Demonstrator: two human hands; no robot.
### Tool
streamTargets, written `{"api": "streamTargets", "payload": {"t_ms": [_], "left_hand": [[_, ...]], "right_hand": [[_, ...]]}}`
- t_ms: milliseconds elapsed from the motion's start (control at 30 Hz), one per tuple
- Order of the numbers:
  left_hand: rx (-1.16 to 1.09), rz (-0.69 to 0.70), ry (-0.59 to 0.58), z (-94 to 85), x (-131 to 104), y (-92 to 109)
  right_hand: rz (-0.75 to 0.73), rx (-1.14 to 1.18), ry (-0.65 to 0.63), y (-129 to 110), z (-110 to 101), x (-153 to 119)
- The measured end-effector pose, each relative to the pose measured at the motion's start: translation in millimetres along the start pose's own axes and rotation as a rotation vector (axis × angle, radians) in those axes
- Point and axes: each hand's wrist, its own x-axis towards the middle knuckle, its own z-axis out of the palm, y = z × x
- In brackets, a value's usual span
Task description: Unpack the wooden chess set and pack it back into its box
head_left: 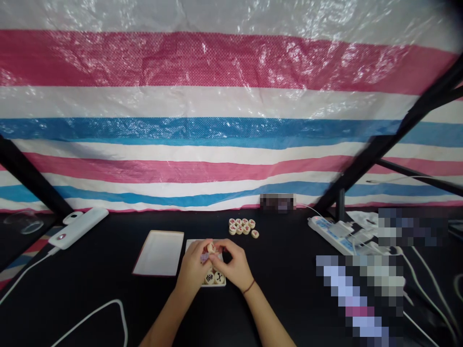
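Note:
Over a small white box (222, 285), my left hand (194, 265) and my right hand (234, 264) meet with curled fingers. Between their fingertips is a round, cream Chinese chess piece (211, 247) with a red character, gripped from both sides. Inside the box, near its front edge, lie pieces with black characters, among them one black-marked piece (219, 277). My hands hide much of the box's inside. Beyond it, several red-marked pieces (239, 229) are grouped in rows, some apparently stacked, with a single piece (255, 234) just to their right.
Left of the box lies a shallow lid (159, 253), inside facing up. A white power strip (81, 226) with a cable stands at the far left, and another strip (329, 236) with plugs at the right. Striped sheeting (202, 173) closes off the black table's back.

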Motion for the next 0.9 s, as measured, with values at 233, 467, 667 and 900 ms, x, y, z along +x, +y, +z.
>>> {"api": "streamTargets", "payload": {"t_ms": [233,467,667,900], "left_hand": [[0.064,0.107,-0.118,-1.8,-0.5,2.4],[0.104,0.141,-0.098,-2.4,0.3,0.8],[0.100,0.101,-0.067,-6.8,3.1,0.8],[0.104,0.119,-0.063,-8.2,4.6,2.1]], "right_hand": [[0.036,0.018,0.006,-0.1,1.2,-0.8],[0.234,-0.344,0.500,49.2,-39.6,2.8],[0.533,-0.594,0.485,85.8,-73.4,-1.2],[0.526,-0.596,0.410,91.1,-69.6,-3.9]]}}
